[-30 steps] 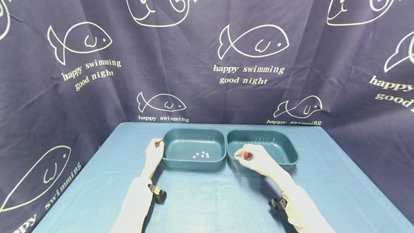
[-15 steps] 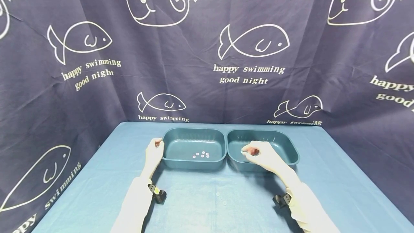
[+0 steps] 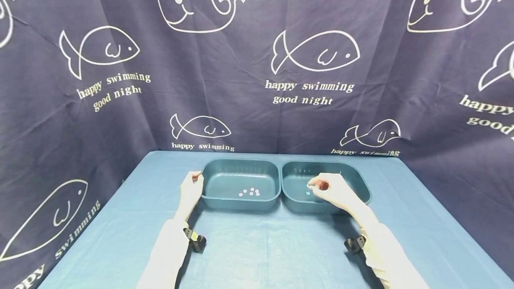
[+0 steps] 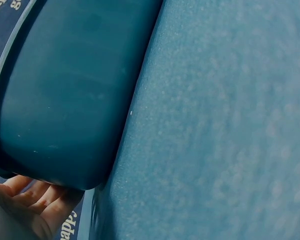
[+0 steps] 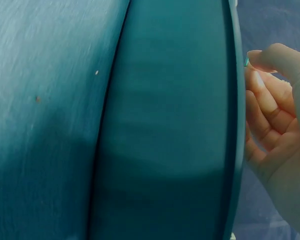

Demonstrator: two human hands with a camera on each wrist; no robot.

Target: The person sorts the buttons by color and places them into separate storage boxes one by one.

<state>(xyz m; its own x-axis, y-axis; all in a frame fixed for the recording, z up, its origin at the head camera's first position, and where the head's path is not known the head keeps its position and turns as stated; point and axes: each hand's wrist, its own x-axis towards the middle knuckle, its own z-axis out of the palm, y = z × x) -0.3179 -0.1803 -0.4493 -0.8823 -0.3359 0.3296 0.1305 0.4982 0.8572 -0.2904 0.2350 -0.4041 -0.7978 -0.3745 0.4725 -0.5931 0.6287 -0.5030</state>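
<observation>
Two teal plastic bins stand side by side: a left bin [image 3: 241, 203] and a right bin [image 3: 317, 207]. Several small pale pink button-like discs [image 3: 251, 193] lie in the left one. My left hand [image 3: 191, 188] holds the left bin's left end, its fingers [image 4: 52, 202] against the outer wall. Over the right bin, my right hand [image 3: 335, 188] pinches a small green button-like disc [image 5: 246, 62] between thumb and fingertip. A teal disc [image 3: 308, 193] lies on that bin's floor below the fingertips. Part of the right bin is hidden by this hand.
A light blue cloth covers the table [image 3: 237, 253]. A few faint translucent discs [image 3: 278, 252] lie on it in front of the bins. Dark blue curtains [image 3: 249, 57] with fish and whale outlines hang behind and at both sides.
My right hand has moved right and slightly back, from the right bin's front left corner to over its inside. A teal disc now shows on its floor. The left hand stays put.
</observation>
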